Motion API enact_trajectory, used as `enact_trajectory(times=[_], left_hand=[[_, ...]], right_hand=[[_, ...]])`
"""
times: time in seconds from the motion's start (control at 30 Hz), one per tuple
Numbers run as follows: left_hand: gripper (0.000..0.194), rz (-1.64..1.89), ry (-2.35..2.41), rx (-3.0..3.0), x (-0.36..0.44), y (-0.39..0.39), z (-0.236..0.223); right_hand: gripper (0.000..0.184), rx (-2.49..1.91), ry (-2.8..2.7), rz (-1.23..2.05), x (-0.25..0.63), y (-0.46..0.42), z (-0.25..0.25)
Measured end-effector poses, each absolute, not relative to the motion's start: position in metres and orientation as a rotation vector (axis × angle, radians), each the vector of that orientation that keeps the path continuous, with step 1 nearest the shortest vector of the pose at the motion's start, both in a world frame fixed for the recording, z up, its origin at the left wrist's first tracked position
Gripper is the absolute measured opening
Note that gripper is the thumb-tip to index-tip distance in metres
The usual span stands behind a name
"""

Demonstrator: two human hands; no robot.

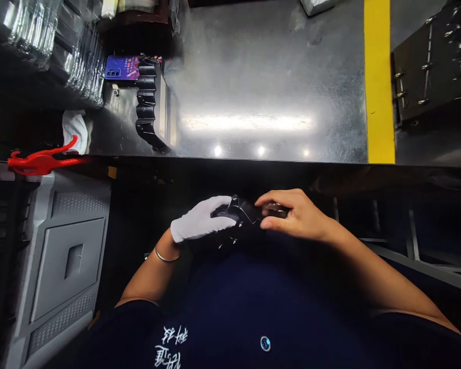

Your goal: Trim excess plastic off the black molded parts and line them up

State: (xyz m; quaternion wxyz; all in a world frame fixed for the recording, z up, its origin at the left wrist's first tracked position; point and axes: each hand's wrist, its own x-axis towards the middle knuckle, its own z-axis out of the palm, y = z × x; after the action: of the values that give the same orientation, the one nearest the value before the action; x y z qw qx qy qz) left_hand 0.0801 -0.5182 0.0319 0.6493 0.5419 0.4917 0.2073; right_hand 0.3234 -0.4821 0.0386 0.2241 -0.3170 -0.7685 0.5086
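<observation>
My left hand (200, 220), in a white glove, is closed around a black moulded part (247, 211) above my lap, just below the table edge. Small shiny metal pins or screws show on and under this part; its full outline is lost against the dark background. My bare right hand (297, 215) is at the part's right side, thumb and forefinger curved towards it with a gap between their tips. A small dark, glinting thing (275, 207) shows inside the curled fingers, too unclear to name.
On the metal table (253, 72) stand a row of nested black parts (148, 102), a phone (121, 67) and plastic-wrapped stacks (80, 66). Yellow tape (379, 82) runs beside a stack of black pieces with metal pins (426, 72). A red plastic tool (42, 160) lies above a grey crate (69, 266).
</observation>
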Motion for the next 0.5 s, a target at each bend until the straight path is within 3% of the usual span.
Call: enact_trajectory(times=[0.1, 0.23, 0.3, 0.37, 0.5], left_hand=[[0.043, 0.515, 1.225, 1.386, 0.087, -0.519, 0.031], [0.061, 1.096, 1.753, 1.201, 0.098, -0.532, 0.017], [0.068, 1.269, 1.710, 0.850, 0.105, -0.537, 0.011], [0.059, 1.216, 1.408, 0.473, 0.113, -0.541, 0.006], [0.015, 1.152, 1.078, -0.129, 0.128, -0.540, 0.007]], right_hand=[[0.030, -1.096, -2.058, 1.478, 0.314, -0.486, 0.030], [0.029, -1.410, -1.602, 1.356, 0.312, -0.493, 0.014], [0.031, -1.467, -1.373, 1.355, 0.310, -0.498, 0.008], [0.033, -1.429, -1.274, 1.454, 0.304, -0.506, 0.003], [0.038, -1.309, -1.282, 1.600, 0.287, -0.520, -0.009]])
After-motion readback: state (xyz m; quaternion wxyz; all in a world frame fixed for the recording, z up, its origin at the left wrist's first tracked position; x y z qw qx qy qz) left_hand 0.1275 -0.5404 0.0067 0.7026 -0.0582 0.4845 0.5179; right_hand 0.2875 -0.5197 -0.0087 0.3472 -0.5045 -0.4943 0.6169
